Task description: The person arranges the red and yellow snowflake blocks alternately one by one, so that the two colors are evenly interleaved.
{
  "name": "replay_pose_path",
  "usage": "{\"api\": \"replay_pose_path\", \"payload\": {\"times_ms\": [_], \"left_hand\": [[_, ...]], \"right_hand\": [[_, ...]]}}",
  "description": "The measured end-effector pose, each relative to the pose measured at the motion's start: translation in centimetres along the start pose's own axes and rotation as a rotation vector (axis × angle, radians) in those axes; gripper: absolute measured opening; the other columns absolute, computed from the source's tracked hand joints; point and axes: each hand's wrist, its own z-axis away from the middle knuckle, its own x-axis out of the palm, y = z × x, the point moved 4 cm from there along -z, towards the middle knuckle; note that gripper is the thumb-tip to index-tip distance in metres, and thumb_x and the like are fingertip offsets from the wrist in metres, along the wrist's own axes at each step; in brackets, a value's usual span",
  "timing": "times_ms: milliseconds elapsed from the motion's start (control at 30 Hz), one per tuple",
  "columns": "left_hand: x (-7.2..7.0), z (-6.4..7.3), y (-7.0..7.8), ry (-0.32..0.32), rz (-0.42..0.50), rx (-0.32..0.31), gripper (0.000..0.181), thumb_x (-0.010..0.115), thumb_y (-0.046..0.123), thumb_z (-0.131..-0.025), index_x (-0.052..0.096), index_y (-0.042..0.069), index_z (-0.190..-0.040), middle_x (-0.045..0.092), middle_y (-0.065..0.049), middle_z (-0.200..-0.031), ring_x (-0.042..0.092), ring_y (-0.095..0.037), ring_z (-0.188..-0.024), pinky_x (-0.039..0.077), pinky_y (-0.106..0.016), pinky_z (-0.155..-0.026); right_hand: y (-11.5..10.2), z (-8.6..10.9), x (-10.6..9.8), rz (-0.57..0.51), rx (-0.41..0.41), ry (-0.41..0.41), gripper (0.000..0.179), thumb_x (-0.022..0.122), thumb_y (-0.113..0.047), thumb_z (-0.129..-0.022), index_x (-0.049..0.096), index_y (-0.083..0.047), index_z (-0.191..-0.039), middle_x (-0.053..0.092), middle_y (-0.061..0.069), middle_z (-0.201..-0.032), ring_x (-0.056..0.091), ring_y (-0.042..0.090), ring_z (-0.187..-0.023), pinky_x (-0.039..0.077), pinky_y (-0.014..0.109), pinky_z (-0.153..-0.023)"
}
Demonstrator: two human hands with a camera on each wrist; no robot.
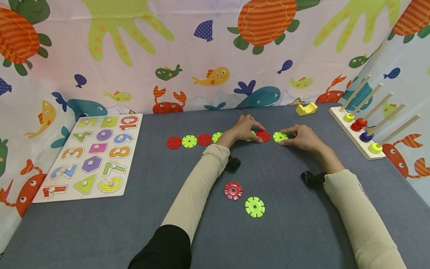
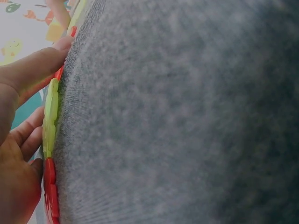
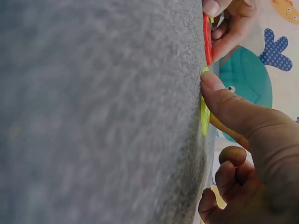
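Observation:
A row of red and lime-green notched plastic discs lies across the mat, starting with a red disc (image 1: 174, 142) and a green disc (image 1: 189, 141) at its left. My left hand (image 1: 242, 129) covers part of this row. Its thumb and a finger pinch the red notched disc (image 1: 263, 136) at the right end of the row. Just right of that, my right hand (image 1: 302, 137) pinches a green notched disc (image 1: 279, 136) between thumb and forefinger. In the right wrist view the green disc (image 3: 205, 116) lies flat beside the red one (image 3: 207, 39); whether they interlock I cannot tell.
Nearer me lie a loose red disc (image 1: 233, 191) and a green disc (image 1: 255, 207). On the left is a number-and-shape puzzle board (image 1: 90, 157). A peg stand (image 1: 359, 136) with coloured pieces stands at right, and a yellow curved block (image 1: 306, 109) sits behind.

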Motion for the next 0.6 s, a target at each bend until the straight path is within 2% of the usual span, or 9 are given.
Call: {"api": "replay_pose_path", "payload": {"times_ms": [267, 467, 600], "left_hand": [[0.1, 0.0, 0.5, 0.000, -0.017, 0.010, 0.052, 0.073, 0.044, -0.074, 0.061, 0.027, -0.121, 0.043, -0.003, -0.123, 0.033, -0.018, -0.111, 0.032, -0.031, -0.094], [0.5, -0.6, 1.2, 0.006, -0.079, 0.036, 0.055, 0.071, 0.047, -0.075, 0.058, 0.029, -0.125, 0.043, -0.002, -0.124, 0.033, -0.017, -0.112, 0.032, -0.030, -0.094], [0.7, -0.9, 1.6, 0.000, -0.104, 0.039, 0.056, 0.071, 0.048, -0.075, 0.057, 0.030, -0.126, 0.043, -0.002, -0.124, 0.033, -0.017, -0.112, 0.031, -0.029, -0.095]], "right_hand": [[-0.1, -0.7, 0.4, -0.027, 0.019, 0.008, 0.052, 0.075, -0.034, -0.075, 0.064, -0.010, -0.119, 0.036, 0.004, -0.071, 0.033, 0.017, -0.067, 0.022, 0.030, -0.056], [-0.4, -1.1, 0.6, -0.052, 0.006, -0.003, 0.048, 0.075, -0.028, -0.076, 0.064, -0.009, -0.119, 0.037, 0.005, -0.073, 0.034, 0.019, -0.069, 0.023, 0.031, -0.058], [-0.6, -1.4, 0.8, -0.052, -0.007, 0.007, 0.050, 0.076, -0.030, -0.075, 0.063, -0.010, -0.120, 0.037, 0.004, -0.072, 0.033, 0.018, -0.068, 0.023, 0.030, -0.058]]}}
